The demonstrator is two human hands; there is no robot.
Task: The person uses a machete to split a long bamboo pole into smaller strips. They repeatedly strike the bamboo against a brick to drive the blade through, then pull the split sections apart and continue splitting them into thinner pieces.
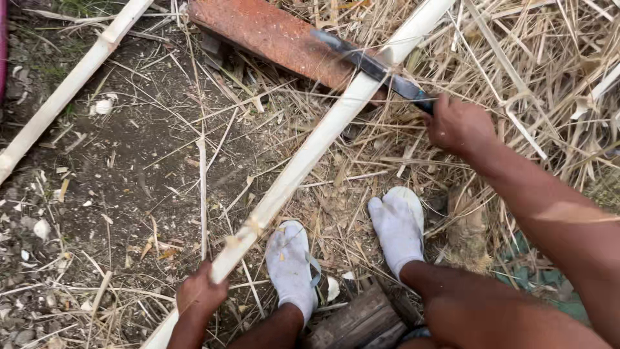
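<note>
A long pale peeled cane stalk (pixel 316 145) runs diagonally from the bottom left to the top right. My left hand (pixel 200 292) grips its lower end. My right hand (pixel 460 124) holds the dark handle of a long knife (pixel 368 63), whose blade lies across the stalk near its upper part, over a rusty brown slab (pixel 271 35). My two feet in white split-toe socks (pixel 290 265) stand just right of the stalk.
A second pale stalk (pixel 64 90) lies at the upper left on bare dirt. Dry straw and peelings (pixel 549 71) cover the ground on the right. A weathered wooden block (pixel 358 320) sits between my legs at the bottom.
</note>
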